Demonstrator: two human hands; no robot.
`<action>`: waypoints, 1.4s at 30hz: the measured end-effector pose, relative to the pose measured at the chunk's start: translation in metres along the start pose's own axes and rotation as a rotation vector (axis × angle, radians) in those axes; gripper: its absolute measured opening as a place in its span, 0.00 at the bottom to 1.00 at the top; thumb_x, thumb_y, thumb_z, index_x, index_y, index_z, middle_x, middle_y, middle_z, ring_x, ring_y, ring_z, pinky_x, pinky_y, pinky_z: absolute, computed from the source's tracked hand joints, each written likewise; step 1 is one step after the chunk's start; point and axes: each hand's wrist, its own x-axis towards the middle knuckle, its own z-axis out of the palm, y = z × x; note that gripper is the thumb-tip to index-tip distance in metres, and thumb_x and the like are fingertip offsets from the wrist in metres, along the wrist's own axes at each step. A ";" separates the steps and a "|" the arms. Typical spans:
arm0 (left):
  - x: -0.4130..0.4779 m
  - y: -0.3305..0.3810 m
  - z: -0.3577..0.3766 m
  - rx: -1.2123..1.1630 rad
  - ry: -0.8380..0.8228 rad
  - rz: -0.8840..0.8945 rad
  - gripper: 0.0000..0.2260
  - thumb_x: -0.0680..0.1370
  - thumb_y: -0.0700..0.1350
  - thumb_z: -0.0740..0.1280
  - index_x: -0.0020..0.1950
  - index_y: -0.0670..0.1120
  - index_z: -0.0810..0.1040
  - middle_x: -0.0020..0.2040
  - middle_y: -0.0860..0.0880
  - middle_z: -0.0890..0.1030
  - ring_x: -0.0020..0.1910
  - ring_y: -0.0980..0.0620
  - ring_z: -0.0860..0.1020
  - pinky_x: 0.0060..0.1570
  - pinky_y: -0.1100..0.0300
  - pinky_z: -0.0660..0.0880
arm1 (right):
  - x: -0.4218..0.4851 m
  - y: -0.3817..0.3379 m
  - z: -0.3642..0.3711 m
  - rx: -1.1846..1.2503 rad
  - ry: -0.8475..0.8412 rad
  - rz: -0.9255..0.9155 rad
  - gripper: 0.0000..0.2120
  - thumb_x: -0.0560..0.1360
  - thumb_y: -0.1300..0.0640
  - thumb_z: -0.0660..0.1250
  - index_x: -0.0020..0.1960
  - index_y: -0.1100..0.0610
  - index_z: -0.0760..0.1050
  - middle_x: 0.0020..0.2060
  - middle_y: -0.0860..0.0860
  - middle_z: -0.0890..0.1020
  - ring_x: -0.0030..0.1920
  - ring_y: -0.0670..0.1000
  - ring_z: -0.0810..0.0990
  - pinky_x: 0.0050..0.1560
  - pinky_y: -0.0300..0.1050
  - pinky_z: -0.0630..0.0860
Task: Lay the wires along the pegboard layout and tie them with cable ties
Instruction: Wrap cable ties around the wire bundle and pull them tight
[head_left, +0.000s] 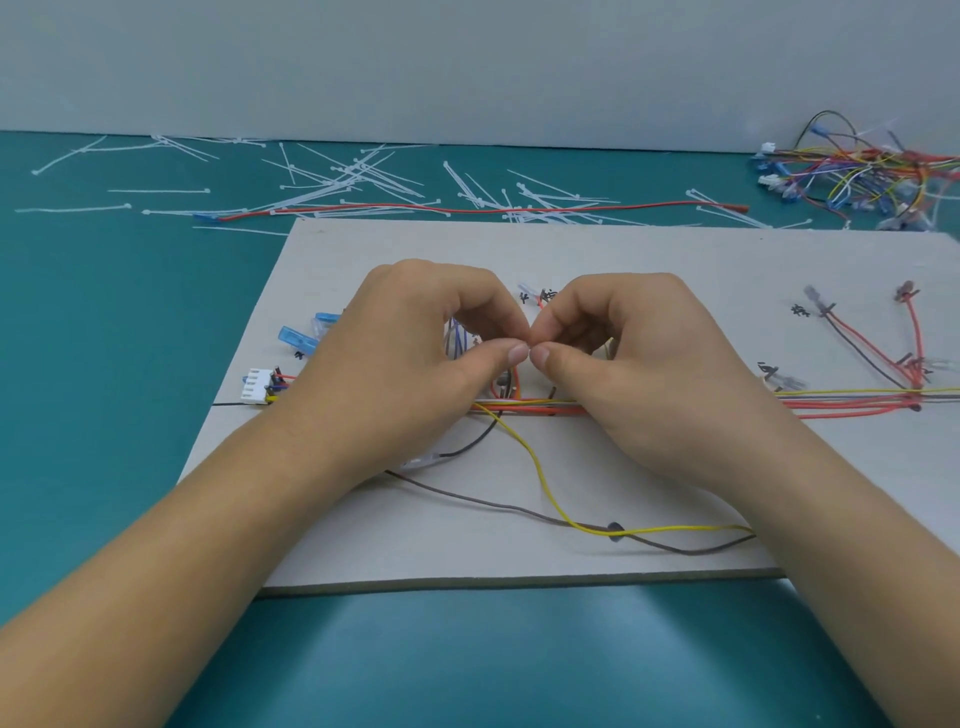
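Two bare forearms reach in over a teal table (104, 364) and a grey board (675, 260) lying flat on it. Both hands work over the middle of the board: the left hand (410, 364) and right hand (639, 364) each press thumb against forefinger, tips almost touching, pinching a thin pale strip that looks like a cable tie (506, 343), though it is too fine to be sure.

Just below them the wires (857, 397) run in one bundle across the board, with branches rising at the right. A yellow wire (540, 467) and a brown wire (493, 501) sag loose toward the near edge. Spare cable ties (363, 176) lie scattered at the back, beside a tangle of spare wires (857, 166).

Such a tie is probably light, springy and slick, so it is best held close to its head and tail. The wires are soft and limp; gathering them near a peg should stop them from splaying.
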 end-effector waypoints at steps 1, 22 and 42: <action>0.000 0.000 0.000 0.001 0.003 -0.002 0.03 0.76 0.43 0.77 0.45 0.52 0.87 0.37 0.62 0.84 0.42 0.62 0.82 0.44 0.73 0.71 | 0.000 0.001 0.001 0.000 0.000 0.000 0.07 0.75 0.58 0.73 0.39 0.49 0.81 0.31 0.44 0.80 0.31 0.41 0.76 0.32 0.32 0.70; -0.001 0.006 0.000 0.156 -0.052 -0.066 0.03 0.80 0.50 0.69 0.47 0.56 0.80 0.48 0.57 0.78 0.53 0.51 0.71 0.62 0.44 0.68 | 0.000 -0.002 -0.003 -0.017 0.042 -0.014 0.07 0.74 0.58 0.71 0.38 0.49 0.80 0.32 0.42 0.81 0.31 0.42 0.75 0.31 0.31 0.69; -0.001 -0.001 0.002 0.217 -0.139 -0.103 0.04 0.82 0.52 0.65 0.49 0.58 0.78 0.54 0.58 0.72 0.55 0.52 0.64 0.59 0.50 0.62 | 0.005 0.000 -0.005 -0.060 0.093 -0.013 0.08 0.75 0.57 0.71 0.38 0.49 0.79 0.31 0.35 0.78 0.33 0.43 0.75 0.32 0.30 0.67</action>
